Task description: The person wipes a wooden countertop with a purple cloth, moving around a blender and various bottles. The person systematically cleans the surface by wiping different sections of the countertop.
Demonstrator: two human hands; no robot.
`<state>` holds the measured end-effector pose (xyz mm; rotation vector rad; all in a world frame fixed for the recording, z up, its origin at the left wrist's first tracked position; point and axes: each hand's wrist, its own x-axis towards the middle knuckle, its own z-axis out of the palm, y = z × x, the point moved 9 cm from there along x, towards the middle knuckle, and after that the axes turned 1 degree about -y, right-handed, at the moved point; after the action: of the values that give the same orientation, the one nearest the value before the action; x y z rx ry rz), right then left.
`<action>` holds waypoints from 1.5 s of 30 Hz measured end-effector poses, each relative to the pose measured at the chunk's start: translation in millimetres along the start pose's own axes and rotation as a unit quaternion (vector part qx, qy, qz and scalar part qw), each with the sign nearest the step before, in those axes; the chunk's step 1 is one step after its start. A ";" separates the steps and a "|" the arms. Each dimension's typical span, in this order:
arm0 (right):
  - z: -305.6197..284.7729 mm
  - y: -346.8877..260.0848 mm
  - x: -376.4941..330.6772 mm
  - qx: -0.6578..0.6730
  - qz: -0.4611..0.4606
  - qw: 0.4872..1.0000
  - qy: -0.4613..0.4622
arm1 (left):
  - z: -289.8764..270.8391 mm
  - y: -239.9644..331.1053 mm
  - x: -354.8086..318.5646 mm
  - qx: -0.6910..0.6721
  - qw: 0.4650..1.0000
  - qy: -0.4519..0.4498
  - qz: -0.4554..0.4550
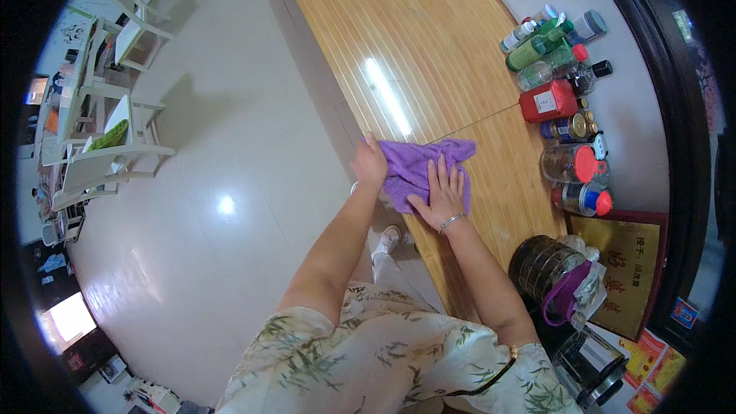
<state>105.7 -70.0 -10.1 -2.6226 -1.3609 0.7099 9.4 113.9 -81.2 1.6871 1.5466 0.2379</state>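
Note:
A purple towel (406, 162) lies rumpled on the wooden counter (399, 23), partly over its left edge. My left hand (370, 162) is closed on the towel's left side, at that edge. Spread flat, my right hand (443, 193) presses on the towel's right half, fingers pointing away from me. A silver bracelet (452, 221) circles my right wrist. The part of the towel inside my left fingers is hidden.
Along the wall at right stand several bottles and jars, among them a red container (548, 100) and a red-lidded jar (569, 163). Nearer are a dark basket (540, 264) and a framed gold plaque (629, 268). White chairs (115, 146) stand across the floor at left.

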 end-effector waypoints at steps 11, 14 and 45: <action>-23.2 -10.5 49.9 -0.004 0.006 1.000 -0.003 | -18.2 2.2 71.4 -0.201 0.978 0.010 0.060; -25.0 -3.9 46.2 -0.004 -0.004 1.000 0.008 | -12.0 4.2 24.5 -0.153 0.986 -0.014 0.063; -17.4 -9.3 36.9 -0.007 -0.027 0.999 0.022 | 16.4 -16.1 29.3 -0.203 0.978 -0.018 0.033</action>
<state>124.6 -33.0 -5.1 -2.5852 -1.4244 0.6336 14.4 131.8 -113.5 1.4104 1.3090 0.5182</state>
